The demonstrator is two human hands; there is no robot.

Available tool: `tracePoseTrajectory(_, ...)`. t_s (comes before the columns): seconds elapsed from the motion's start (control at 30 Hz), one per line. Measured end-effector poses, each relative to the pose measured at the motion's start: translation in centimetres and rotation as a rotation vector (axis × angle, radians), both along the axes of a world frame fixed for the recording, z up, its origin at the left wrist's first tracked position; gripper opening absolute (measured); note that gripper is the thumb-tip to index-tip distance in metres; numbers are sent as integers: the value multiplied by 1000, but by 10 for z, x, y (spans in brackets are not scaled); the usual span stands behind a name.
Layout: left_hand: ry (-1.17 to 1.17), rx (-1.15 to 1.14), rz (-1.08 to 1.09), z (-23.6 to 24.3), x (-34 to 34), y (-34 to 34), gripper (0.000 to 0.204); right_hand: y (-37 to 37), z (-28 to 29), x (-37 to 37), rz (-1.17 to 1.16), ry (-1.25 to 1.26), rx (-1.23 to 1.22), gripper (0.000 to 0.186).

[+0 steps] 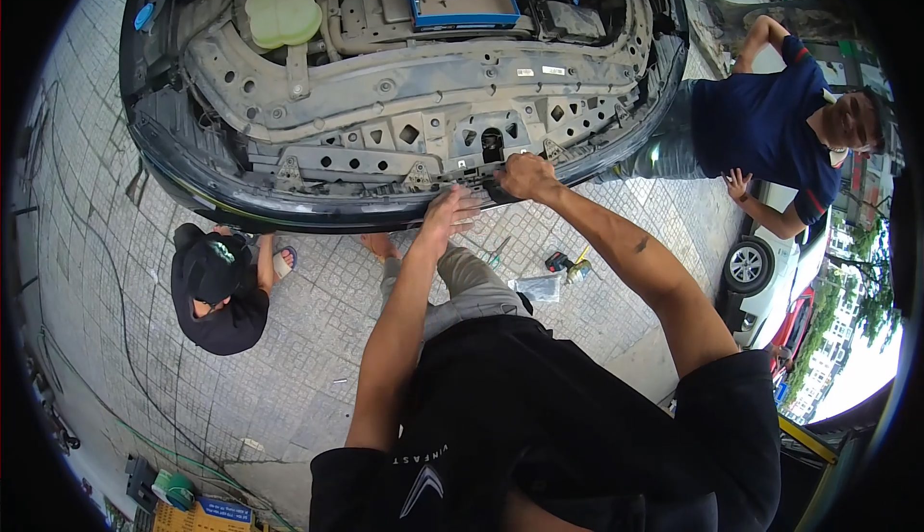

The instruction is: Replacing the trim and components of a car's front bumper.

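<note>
My left hand (449, 213) is open, its fingers extended and slightly blurred against the front edge of the car's open engine bay (385, 80). To its right, my right hand (526, 178) is closed at the black front bumper edge (337, 207), beside a latch opening (492, 145) in the perforated metal crossmember (409, 162); what its fingers hold is hidden. A blue open tray (462, 17) with a screwdriver and small tools rests in the bay, right of a pale green reservoir (284, 8).
A crouched person in black (219, 311) is at the bumper's left; another in navy (760, 128) stands at the right. A drill (556, 263), a plastic bag (539, 289) and small tools lie on the paving below. Hoses (125, 417) run along the left; a parked car (751, 263) stands right.
</note>
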State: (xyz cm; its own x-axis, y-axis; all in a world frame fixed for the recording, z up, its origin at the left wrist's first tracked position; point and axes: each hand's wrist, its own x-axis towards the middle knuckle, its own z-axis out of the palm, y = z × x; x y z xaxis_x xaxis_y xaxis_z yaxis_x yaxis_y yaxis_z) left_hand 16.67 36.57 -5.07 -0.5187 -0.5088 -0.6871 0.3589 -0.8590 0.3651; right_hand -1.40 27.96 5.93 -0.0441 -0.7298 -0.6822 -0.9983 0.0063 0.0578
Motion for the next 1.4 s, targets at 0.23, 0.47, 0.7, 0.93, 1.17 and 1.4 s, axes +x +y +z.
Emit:
tracePoseTrajectory(0.23, -421, -413, -69, 81, 143, 15, 54, 23, -32, -28, 772, 160, -15, 27)
tracePoseTrajectory(0.47, -947, -133, 214, 35, 258, 154, 54, -13, -26, 2, 113, 54, 56, 34)
tracePoseTrajectory(0.7, -910, 148, 137, -21, 229, 277, 47, -1, -12, 2, 282, 37, 18, 34)
tracePoseTrajectory(0.93, -1380, -459, -95, -33, 223, 234, 32, 10, -15, -11, -183, 35, -14, 39)
tracePoseTrajectory(1.17, -1444, -1240, 48, 54, 203, 46, 12, 27, -20, 8, 205, 140, -332, 15)
tracePoseTrajectory(1.4, -1315, -1352, -221, 5, 107, -47, 28, 88, 176, 39, 21, -203, -462, 20)
